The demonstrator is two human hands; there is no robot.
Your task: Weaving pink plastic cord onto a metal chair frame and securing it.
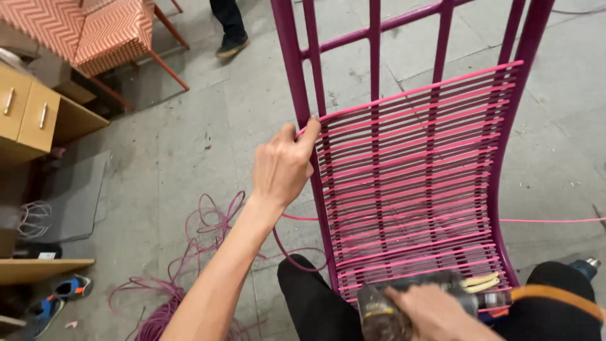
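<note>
A magenta metal chair frame [297,76] stands in front of me, its back partly woven with rows of pink cord [410,170]. My left hand [283,165] grips the frame's left upright at the topmost cord row, fingers closed around cord and bar. At the bottom edge, my right hand [435,312] is closed on a blurred power tool [385,312] with a clear-looking body, close to the lowest rows. A loose pink cord strand [549,220] runs off to the right. My knees in black trousers sit either side of the frame.
A heap of purple-pink cord [189,271] lies on the concrete floor at left. A woven orange-and-white chair [107,35] and a wooden drawer cabinet [28,113] stand at upper left. Another person's shoe [232,44] shows at the top. Shoes [53,303] lie at lower left.
</note>
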